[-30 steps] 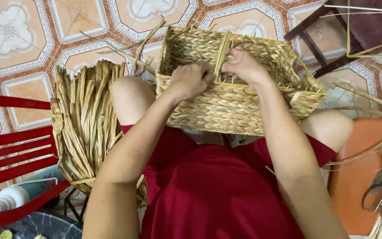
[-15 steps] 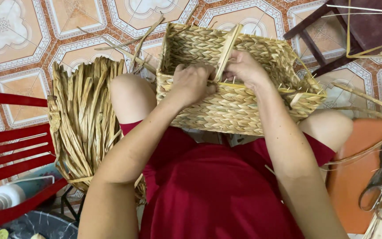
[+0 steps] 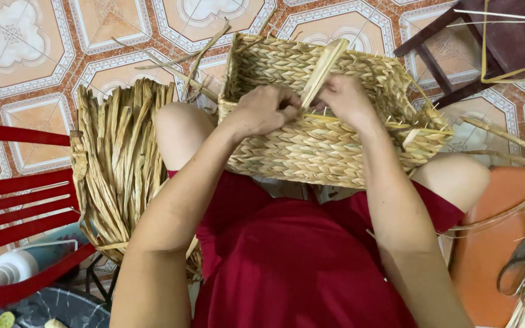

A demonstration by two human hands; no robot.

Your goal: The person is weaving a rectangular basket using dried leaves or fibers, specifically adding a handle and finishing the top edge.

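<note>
A rectangular woven basket of pale dried straw [image 3: 317, 146] rests on the person's knees, above the red skirt [image 3: 299, 267]. The left hand [image 3: 262, 110] grips the basket's near rim, fingers curled over it. The right hand [image 3: 346, 97] has its fingers pinching a flat pale straw strip [image 3: 322, 70] that slants up across the basket's opening. A bundle of dried straw strands [image 3: 120, 170] leans by the left knee, beside a red plastic chair [image 3: 19, 200] on the tiled floor [image 3: 37, 54].

Left hand [image 3: 265, 109] and right hand [image 3: 347, 97] meet, fingers curled, forearms extended.
</note>
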